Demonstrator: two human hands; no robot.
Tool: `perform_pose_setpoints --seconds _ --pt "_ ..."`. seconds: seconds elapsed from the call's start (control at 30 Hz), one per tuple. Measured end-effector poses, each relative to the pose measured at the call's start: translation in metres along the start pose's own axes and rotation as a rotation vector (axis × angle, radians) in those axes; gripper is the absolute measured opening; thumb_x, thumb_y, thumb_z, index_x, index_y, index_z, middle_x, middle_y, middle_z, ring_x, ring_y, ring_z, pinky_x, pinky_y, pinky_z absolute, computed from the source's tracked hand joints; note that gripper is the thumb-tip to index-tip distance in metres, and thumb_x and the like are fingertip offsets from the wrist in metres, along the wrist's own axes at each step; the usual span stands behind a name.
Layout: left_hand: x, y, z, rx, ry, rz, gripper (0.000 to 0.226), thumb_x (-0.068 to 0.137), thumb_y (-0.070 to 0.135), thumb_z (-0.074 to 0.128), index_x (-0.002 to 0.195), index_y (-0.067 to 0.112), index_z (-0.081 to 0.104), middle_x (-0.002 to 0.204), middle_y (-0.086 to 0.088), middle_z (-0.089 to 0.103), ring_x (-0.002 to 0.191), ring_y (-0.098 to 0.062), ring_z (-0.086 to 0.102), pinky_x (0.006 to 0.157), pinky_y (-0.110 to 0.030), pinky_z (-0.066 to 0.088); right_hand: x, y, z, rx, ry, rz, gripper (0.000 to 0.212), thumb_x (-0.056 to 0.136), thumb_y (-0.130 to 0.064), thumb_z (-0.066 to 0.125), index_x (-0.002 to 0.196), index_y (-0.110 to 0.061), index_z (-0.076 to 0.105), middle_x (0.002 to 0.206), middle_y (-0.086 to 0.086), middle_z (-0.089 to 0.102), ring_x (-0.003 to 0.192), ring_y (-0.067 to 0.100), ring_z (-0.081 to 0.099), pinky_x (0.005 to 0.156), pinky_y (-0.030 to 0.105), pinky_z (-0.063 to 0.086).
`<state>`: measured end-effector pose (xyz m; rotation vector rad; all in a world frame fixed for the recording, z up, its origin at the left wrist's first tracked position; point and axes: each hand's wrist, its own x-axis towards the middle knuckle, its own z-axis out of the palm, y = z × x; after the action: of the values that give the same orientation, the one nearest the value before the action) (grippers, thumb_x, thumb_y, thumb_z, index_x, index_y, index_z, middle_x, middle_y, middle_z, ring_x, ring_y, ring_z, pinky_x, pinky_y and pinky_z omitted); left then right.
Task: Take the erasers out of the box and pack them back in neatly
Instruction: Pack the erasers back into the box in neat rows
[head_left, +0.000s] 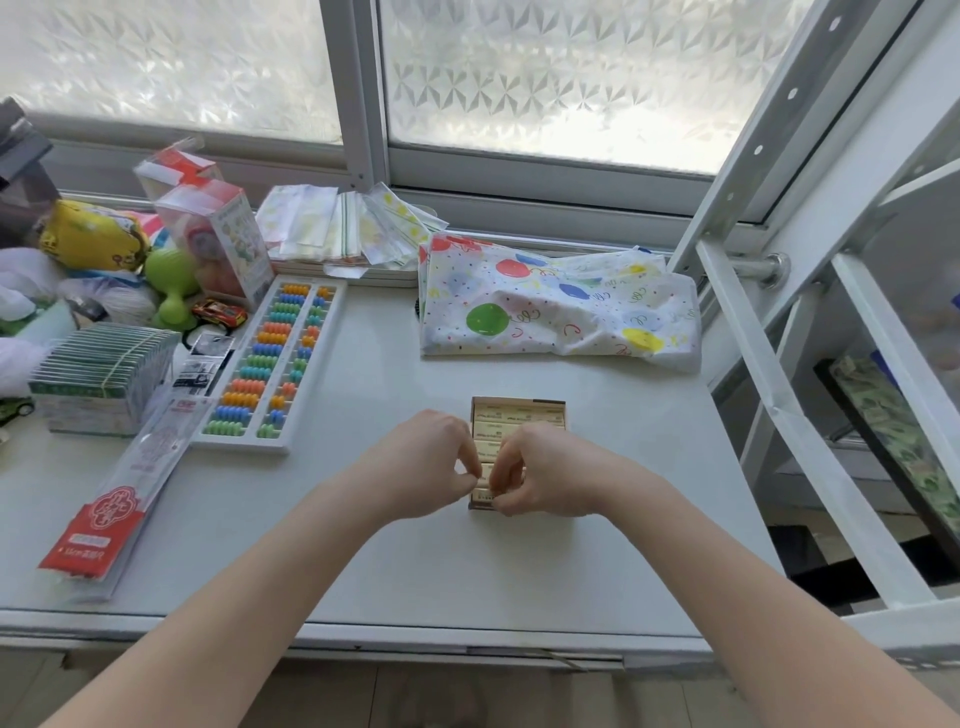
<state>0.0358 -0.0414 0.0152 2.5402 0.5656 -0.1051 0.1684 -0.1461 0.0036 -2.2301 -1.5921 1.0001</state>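
Both hands, the left hand (434, 460) and right hand (540, 475), pinch curled fingers at one eraser (483, 475) in the box (518, 404) near the table's (597, 519) front edge; tight-packed neighbours could lift too.

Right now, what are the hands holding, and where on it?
Both hands, left and right, pinch an eraser near the front end of the box; the exact contact is hidden by fingers.

abacus (274, 364) — left | balloon-print bag (558, 306) — far side | toy car (221, 313) | red-labelled packet (117, 499)
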Motion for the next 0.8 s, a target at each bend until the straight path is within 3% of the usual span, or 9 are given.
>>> perform_pose_setpoints --seconds 0.07,0.17,0.37,0.47,0.57,0.67,0.8 --pt "0.000 -0.001 0.000 -0.014 0.015 0.001 0.019 0.083 0.020 0.059 0.092 0.021 0.076 0.101 0.005 0.070 0.099 -0.010 0.058 0.088 -0.023 0.046 -0.002 0.002 -0.004 0.079 -0.025 0.025 0.006 0.075 -0.025 0.068 0.078 -0.023 0.074 0.075 -0.009 0.062 0.073 0.015 0.061 0.059 0.034 0.056" --pt "0.000 -0.002 0.001 -0.004 0.014 0.004 0.018 0.084 0.021 0.060 0.093 0.021 0.076 0.102 0.005 0.069 0.100 -0.011 0.058 0.087 -0.021 0.044 -0.002 0.001 -0.007 0.088 -0.040 0.020 0.007 0.077 -0.026 0.070 0.080 -0.024 0.076 0.073 -0.010 0.063 0.074 0.013 0.060 0.067 0.039 0.058" --pt "0.012 0.005 0.004 0.134 0.020 0.006 0.018 0.080 0.026 0.065 0.097 0.023 0.070 0.102 0.005 0.062 0.103 -0.013 0.053 0.081 -0.025 0.043 0.003 -0.001 -0.009 0.032 -0.030 0.053 0.010 0.076 -0.022 0.072 0.084 -0.020 0.076 0.070 -0.011 0.064 0.068 0.008 0.056 0.069 0.028 0.050" --pt "0.025 0.010 0.006 0.240 0.014 -0.012 0.013 0.073 0.024 0.066 0.083 0.018 0.071 0.093 -0.002 0.067 0.096 -0.019 0.058 0.075 -0.032 0.053 0.005 -0.004 -0.008 -0.036 -0.031 0.067 0.011 0.070 -0.020 0.072 0.080 -0.020 0.076 0.079 -0.003 0.070 0.075 0.018 0.064 0.071 0.034 0.054" --pt "0.034 0.010 0.008 0.285 -0.019 -0.024 0.011 0.069 0.017 0.064 0.073 0.008 0.070 0.078 -0.011 0.069 0.082 -0.026 0.062 0.061 -0.031 0.051 0.005 -0.004 -0.006 -0.050 -0.018 0.059 0.014 0.066 -0.020 0.071 0.080 -0.020 0.074 0.085 0.003 0.071 0.082 0.024 0.065 0.071 0.037 0.055" --pt "0.035 0.010 0.009 0.288 -0.025 0.020 0.014 0.073 0.020 0.064 0.079 0.008 0.070 0.085 -0.011 0.070 0.087 -0.026 0.061 0.067 -0.033 0.052 0.002 -0.001 -0.003 -0.010 0.012 0.047 0.014 0.065 -0.022 0.070 0.079 -0.023 0.073 0.081 -0.002 0.070 0.080 0.022 0.065 0.071 0.037 0.056" --pt "0.031 0.003 0.000 0.132 -0.052 0.034 0.021 0.081 0.023 0.064 0.100 0.019 0.069 0.101 0.002 0.067 0.095 -0.014 0.057 0.076 -0.024 0.045 -0.002 0.004 -0.003 0.117 0.057 0.042 0.010 0.068 -0.020 0.070 0.078 -0.019 0.073 0.073 -0.005 0.064 0.069 0.013 0.059 0.071 0.034 0.055"
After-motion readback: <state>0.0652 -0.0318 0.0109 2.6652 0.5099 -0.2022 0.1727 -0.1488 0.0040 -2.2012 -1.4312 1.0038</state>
